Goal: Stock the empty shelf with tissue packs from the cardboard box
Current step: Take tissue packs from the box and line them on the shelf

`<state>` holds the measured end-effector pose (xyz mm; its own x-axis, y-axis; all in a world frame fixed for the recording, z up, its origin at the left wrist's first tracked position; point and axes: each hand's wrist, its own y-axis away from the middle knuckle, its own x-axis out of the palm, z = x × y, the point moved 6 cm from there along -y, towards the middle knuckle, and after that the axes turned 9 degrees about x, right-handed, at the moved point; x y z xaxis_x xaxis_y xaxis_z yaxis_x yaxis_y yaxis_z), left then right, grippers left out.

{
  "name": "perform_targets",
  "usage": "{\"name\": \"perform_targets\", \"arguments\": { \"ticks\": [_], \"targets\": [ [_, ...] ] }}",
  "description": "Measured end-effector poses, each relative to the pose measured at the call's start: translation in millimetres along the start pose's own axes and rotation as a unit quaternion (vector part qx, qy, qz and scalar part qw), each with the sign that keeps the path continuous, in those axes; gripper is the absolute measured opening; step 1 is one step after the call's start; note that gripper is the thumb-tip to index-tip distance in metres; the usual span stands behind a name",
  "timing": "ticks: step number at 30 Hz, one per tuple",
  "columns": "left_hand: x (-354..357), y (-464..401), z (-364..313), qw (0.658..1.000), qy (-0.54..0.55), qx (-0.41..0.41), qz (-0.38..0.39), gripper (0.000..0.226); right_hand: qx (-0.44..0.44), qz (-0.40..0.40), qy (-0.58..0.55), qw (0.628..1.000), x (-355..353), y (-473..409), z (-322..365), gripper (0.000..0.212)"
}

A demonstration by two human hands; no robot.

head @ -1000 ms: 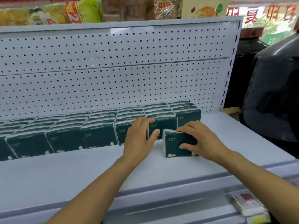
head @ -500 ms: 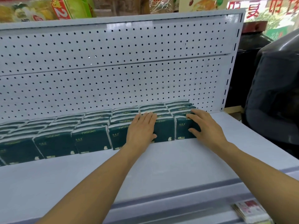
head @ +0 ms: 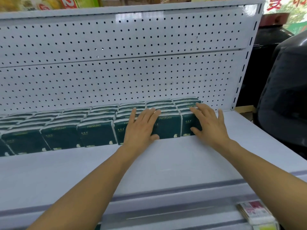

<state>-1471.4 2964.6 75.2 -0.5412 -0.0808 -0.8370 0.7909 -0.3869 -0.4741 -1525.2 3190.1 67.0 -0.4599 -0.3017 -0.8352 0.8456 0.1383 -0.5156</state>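
Head view: dark green plastic-wrapped tissue packs (head: 167,128) line the white metal shelf (head: 166,163) back edge; left hand (head: 141,128), right hand (head: 209,123) grips spread flat, pressing front packs; light, squashy, slick wrap, best held by the sides

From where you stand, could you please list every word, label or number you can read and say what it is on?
"COMFORTABLE": upside down in gold on the top of the front tissue packs.
"2": large red numeral on a snack bag above the shelf.
Red characters on the window sign: cut off, unreadable.
Price tags: blurred.
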Motion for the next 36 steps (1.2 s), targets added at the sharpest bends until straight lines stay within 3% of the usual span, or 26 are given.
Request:
{"name": "perform_targets", "arguments": {
  "ticks": [3, 6, 12, 15, 20, 23, 29, 36],
  "targets": [
    [1, 34, 30, 0.998, -0.049, -0.029, -0.002, 0.09, -0.028, -0.016, 0.014, 0.999, -3, 7, 9, 0.071],
    [4, 53, 55, 0.993, -0.078, -0.069, 0.051, 0.086, -0.051, -0.035, 0.015, 0.998, -2, 12, 17, 0.068],
    [-3, 49, 54, 0.99, -0.091, -0.064, 0.081, 0.078, -0.061, -0.036, -0.017, 0.997, -6, 25, 42, 0.063],
    [-21, 55, 46, 0.995, -0.053, -0.077, 0.041, 0.081, -0.069, -0.041, -0.057, 0.995, -18, 41, 57, 0.057],
    [-64, 108, 12, 0.992, 0.031, -0.043, -0.117, 0.073, -0.097, -0.062, -0.124, 0.986, -39, 90, 86, 0.057],
    [-81, 154, -7, 0.984, 0.083, -0.076, -0.14, 0.07, -0.116, -0.064, -0.174, 0.976, -49, 126, 107, 0.059],
    [-93, 260, -26, 0.982, 0.077, -0.139, -0.101, 0.07, -0.18, -0.057, -0.178, 0.966, -51, 208, 171, 0.055],
    [-90, 403, 16, 0.977, 0.03, -0.21, 0.035, 0.081, -0.215, 0.018, -0.191, 0.958, -17, 290, 283, 0.057]
  ]
}}
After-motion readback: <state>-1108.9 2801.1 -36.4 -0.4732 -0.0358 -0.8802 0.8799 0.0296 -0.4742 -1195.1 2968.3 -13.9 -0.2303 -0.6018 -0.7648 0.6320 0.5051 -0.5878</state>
